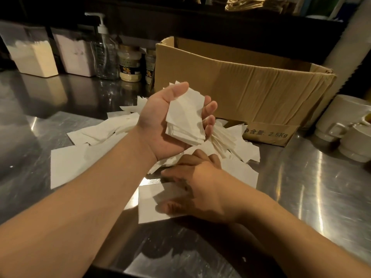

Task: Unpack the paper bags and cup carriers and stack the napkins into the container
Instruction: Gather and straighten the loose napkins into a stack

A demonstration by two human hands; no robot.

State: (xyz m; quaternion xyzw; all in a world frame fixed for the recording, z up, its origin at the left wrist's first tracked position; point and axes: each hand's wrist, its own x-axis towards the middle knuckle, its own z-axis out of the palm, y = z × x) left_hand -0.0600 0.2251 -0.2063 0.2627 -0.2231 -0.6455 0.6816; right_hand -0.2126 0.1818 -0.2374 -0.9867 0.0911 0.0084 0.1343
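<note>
Left hand [160, 125] cups a napkin stack [185, 117]; right hand [192, 187] pinches a loose napkin [152, 199] on the counter [301, 177].

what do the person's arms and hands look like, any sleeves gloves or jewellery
Both forearms are bare as far as the frame shows, with no sleeves in view. The left hand and right hand wear no gloves, and no rings, watch or wristband show on the sides that face the camera. The lighting is dim and warm, so fine marks cannot be told.
</note>
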